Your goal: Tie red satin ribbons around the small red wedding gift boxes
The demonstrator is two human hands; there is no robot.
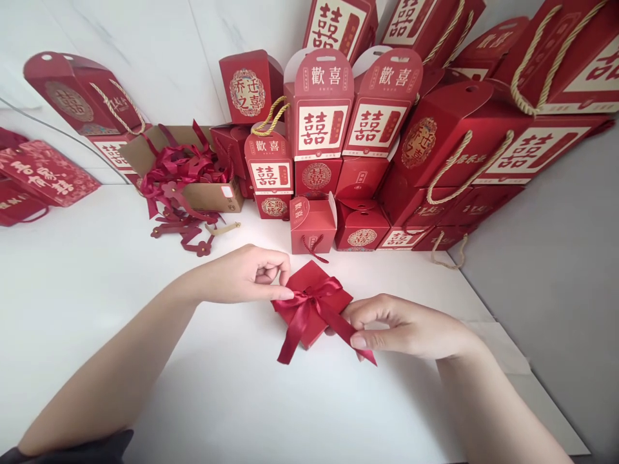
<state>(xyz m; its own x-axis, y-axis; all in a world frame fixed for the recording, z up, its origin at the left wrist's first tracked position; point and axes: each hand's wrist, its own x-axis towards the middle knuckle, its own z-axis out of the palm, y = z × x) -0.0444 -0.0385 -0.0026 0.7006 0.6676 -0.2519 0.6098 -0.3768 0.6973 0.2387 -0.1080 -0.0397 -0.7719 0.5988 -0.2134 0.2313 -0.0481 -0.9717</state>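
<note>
A small red gift box (313, 273) sits on the white table in front of me, turned cornerwise. A shiny dark-red satin ribbon (296, 330) is tied in a bow on its top, with two tails hanging toward me. My left hand (256, 274) is at the bow's left side, thumb and fingers pinched on the left loop. On the right, my right hand (394, 325) holds the right ribbon tail between thumb and fingers. Some of its fingers are hidden behind the ribbon and the box's right corner.
An open cardboard box (213, 196) full of red ribbons stands at the back left. Loose red strips with flower shapes (203, 248) lie before it. Stacked red gift boxes (319, 119) line the back and right. Red bags (48, 171) lie far left. A grey wall (556, 258) bounds the right.
</note>
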